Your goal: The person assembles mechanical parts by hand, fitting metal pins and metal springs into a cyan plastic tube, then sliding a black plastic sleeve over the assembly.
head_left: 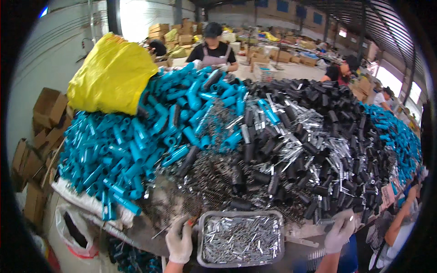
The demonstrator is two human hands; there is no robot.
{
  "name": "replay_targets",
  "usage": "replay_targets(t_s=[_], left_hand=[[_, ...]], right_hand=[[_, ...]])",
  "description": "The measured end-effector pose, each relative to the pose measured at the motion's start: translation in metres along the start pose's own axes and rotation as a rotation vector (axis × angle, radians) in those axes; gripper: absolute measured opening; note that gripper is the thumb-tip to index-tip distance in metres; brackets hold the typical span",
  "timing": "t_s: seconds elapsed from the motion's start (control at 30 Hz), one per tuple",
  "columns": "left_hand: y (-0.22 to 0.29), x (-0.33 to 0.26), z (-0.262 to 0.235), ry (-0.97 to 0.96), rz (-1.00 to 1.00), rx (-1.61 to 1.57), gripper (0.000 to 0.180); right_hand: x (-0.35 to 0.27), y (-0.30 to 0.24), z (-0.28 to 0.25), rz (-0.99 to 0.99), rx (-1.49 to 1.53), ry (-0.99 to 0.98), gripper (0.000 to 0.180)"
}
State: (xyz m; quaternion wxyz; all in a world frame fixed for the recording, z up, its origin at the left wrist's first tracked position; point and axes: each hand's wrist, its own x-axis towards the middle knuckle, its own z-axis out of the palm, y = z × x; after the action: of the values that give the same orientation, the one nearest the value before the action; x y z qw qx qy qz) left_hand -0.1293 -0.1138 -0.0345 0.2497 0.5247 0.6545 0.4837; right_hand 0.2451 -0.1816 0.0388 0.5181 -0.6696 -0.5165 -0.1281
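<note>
Tray beside gloved left grip

Two gloved hands, one clear plastic tray, one yellow sack, one white plastic bag, at least four co-workers, uncountably many metal pieces, teal tubes, black tubes
</note>
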Motion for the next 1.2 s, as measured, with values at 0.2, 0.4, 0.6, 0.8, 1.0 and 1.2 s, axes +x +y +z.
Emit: replay_targets(t_s=[0.2,0.4,0.6,0.8,1.0,1.2], left_hand=[[-0.007,0.001,0.005,-0.045,0.051,0.006,0.025],[-0.017,0.001,-0.003,-0.010,0.074,0.066,0.027],[-0.009,0.002,0.014,-0.047,0.155,0.059,0.025],[-0.031,-0.002,0.003,0.020,0.175,0.034,0.024],[-0.011,-0.008,0.015,-0.077,0.184,0.091,0.027],[-0.014,-0.005,0.011,-0.088,0.161,0.074,0.027]], right_hand=[[-0.115,0.049,0.052,0.206,-0.363,-0.143,0.031],[-0.094,0.016,0.058,0.122,-0.183,-0.295,0.028],[-0.096,0.041,0.038,0.141,-0.181,-0.291,0.029],[-0.092,0.022,0.051,0.028,-0.221,-0.288,0.031],[-0.095,0.026,0.036,0.095,-0.230,-0.281,0.023],[-0.092,0.018,0.042,0.091,-0.213,-0.266,0.021]])
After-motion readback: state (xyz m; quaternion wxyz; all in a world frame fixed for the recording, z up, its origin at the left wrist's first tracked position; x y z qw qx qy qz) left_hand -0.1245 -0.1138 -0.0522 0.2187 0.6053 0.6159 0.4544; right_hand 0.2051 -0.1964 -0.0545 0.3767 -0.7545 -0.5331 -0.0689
